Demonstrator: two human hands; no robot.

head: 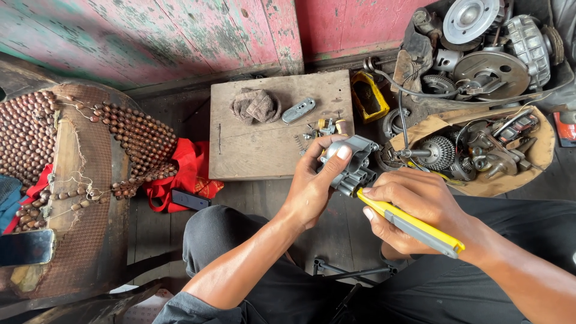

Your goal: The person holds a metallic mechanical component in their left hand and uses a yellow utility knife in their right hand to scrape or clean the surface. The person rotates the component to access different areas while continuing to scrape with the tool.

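My left hand (313, 183) grips a small grey metal engine part (354, 161), thumb across its top, held above my lap. A yellow-handled tool (414, 227) is gripped in my right hand (414, 207), and its tip meets the lower edge of the grey part. Both hands hover just in front of a wooden board (258, 150). On that board lie a crumpled brown rag (255, 106), a small grey metal piece (298, 111) and several tiny screws and springs (321, 129).
A tan tray (543, 150) of gears and engine parts sits at the right, with larger metal discs (489, 72) behind it. A yellow container (369, 96), a red cloth (189, 171), a beaded seat (66, 174) and a phone (27, 247) lie around.
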